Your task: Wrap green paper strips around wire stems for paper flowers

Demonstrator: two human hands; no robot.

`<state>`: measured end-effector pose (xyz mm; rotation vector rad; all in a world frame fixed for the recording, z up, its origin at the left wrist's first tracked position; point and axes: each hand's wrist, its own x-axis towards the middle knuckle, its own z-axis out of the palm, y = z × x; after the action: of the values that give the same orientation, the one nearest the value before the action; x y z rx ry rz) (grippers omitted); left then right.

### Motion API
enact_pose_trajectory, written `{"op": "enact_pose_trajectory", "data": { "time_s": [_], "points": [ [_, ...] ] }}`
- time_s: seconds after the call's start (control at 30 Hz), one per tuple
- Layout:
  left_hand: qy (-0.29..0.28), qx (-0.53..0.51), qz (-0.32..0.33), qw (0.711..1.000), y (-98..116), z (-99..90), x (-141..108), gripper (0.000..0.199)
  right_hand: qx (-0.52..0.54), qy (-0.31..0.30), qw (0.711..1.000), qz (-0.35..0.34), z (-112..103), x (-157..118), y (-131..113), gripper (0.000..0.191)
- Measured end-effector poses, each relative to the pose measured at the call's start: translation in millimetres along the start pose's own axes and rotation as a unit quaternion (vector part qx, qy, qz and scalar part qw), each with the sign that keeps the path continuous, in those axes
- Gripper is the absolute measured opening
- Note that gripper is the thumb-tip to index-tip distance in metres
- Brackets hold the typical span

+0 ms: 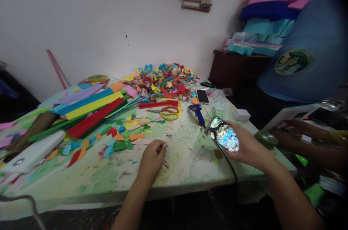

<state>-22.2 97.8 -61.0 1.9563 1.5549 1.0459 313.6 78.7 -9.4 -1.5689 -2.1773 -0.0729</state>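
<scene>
My right hand is wrapped round a smartphone, its lit screen facing me above the table's right side. Curled fingers close my left hand, which rests near the table's front edge; a small pale spot shows at the fingertips, too small to name. Just behind the phone lies a blue glue gun. Scissors with orange and yellow handles lie beyond my left hand, beside red paper strips. Cut paper petals and leaves are scattered to the left of that hand.
Colourful paper flowers are heaped at the back by the wall. Rolled crepe paper covers the left side. A second phone and a white box lie to the right. Another person's arms reach in at the far right.
</scene>
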Motion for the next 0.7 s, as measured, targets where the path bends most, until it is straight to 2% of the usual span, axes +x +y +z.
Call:
{"op": "enact_pose_trajectory", "data": {
  "time_s": [0.1, 0.17, 0.3, 0.5, 0.7],
  "points": [
    [0.004, 0.002, -0.003, 1.000, -1.0, 0.0, -0.6, 0.022, -0.113, 0.019, 0.993, -0.010, -4.0, 9.6, 30.9, 0.078],
    [0.006, 0.003, -0.005, 1.000, -1.7, 0.3, -1.1, 0.022, -0.183, 0.006, 0.983, -0.029, -5.9, 16.6, 49.7, 0.076],
    [0.009, 0.003, -0.007, 1.000, -3.1, 1.1, -1.3, 0.021, -0.259, -0.014, 0.960, -0.103, -4.0, 29.1, 73.2, 0.067],
    [0.016, 0.006, -0.007, 1.000, -4.6, 1.0, -1.3, 0.022, -0.254, -0.062, 0.947, -0.187, 16.8, 41.4, 91.4, 0.063],
    [0.016, 0.011, -0.011, 1.000, -2.6, -0.4, -0.8, 0.022, -0.208, -0.102, 0.941, -0.248, 35.0, 56.2, 108.9, 0.070]
  ]
}}
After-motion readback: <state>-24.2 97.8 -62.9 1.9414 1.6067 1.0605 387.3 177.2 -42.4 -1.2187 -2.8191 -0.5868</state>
